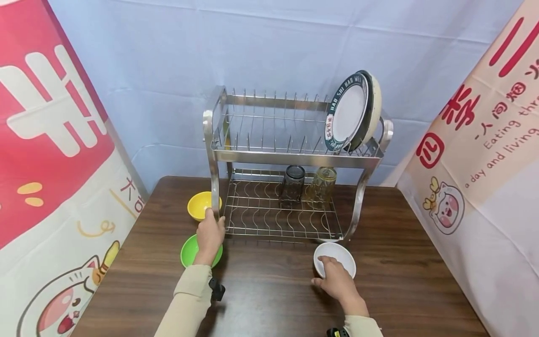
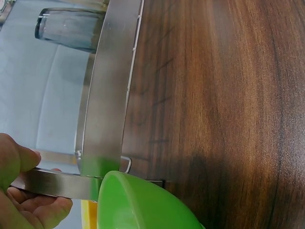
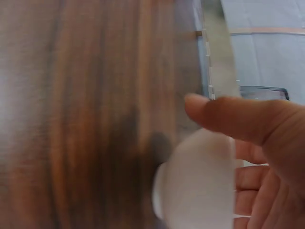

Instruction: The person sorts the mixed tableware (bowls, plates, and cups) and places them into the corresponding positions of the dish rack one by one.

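A two-tier metal dish rack [image 1: 294,159] stands on the table. My left hand [image 1: 210,236] grips its left front leg [image 2: 62,183], thumb on one side and fingers curled round the other. Just below that hand sits a green bowl [image 1: 189,252], partly hidden by my wrist, and behind it a yellow bowl [image 1: 197,204]. My right hand [image 1: 338,283] hovers at a white bowl [image 1: 344,256] in front of the rack's right leg. Its fingers reach over the bowl, and the thumb [image 3: 233,117] is stretched out beside the outer wall. Whether they touch the bowl is hard to tell.
Upright in the upper tier's right end lean a dark-rimmed plate [image 1: 347,112] and a cream dish [image 1: 375,105]. A dark glass [image 1: 293,185] and an amber glass [image 1: 322,187] stand upside down below. Cloth backdrops [image 1: 168,70] surround the brown table [image 1: 269,285].
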A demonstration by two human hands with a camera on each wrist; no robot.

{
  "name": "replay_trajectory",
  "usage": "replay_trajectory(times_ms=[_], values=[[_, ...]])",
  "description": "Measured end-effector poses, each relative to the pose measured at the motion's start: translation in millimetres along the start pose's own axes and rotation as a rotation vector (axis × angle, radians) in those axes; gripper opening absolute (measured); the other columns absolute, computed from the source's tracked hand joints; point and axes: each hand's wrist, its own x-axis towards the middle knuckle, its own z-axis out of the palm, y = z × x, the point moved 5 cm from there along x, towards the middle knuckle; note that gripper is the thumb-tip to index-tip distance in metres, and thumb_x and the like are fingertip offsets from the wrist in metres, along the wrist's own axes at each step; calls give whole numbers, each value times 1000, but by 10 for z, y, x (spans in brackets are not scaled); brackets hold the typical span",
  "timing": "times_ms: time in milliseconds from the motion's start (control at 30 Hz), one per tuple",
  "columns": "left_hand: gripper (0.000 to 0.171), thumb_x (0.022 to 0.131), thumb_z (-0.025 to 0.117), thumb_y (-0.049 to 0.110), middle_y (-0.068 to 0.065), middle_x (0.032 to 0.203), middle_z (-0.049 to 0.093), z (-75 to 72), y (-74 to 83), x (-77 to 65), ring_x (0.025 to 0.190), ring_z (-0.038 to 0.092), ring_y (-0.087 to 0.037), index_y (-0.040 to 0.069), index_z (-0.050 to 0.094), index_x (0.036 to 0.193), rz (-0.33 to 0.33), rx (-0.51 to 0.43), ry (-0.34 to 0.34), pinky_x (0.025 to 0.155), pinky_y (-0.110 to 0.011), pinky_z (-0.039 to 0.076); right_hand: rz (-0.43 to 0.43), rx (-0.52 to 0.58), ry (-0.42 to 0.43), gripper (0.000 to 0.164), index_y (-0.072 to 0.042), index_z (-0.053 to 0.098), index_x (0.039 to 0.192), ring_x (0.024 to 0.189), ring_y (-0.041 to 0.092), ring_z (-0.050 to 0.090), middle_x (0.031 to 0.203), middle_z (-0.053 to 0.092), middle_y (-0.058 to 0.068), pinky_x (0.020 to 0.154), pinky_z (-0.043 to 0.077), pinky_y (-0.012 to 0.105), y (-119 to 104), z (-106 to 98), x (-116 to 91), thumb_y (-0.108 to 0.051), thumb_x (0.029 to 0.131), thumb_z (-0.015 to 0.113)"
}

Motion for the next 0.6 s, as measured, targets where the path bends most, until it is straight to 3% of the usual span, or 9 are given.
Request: replay_trajectory(times_ms=[300, 600], values=[[25, 88, 64, 19, -26, 77, 61, 19, 2, 10, 71, 59, -46, 4, 46, 98, 0, -5, 8, 55, -53, 44, -37, -51, 65, 30, -2, 70, 91, 74, 35, 63, 82, 67, 12, 64, 48, 47, 71, 74, -65, 1, 62, 77], [26, 88, 63, 19, -26, 79, 61, 13, -1, 5, 72, 59, -46, 4, 48, 103, 3, -11, 7, 57, -53, 44, -16, -99, 143, 17, -11, 70, 78, 59, 33, 61, 67, 65, 11, 48, 44, 45, 71, 76, -104, 0, 65, 74]])
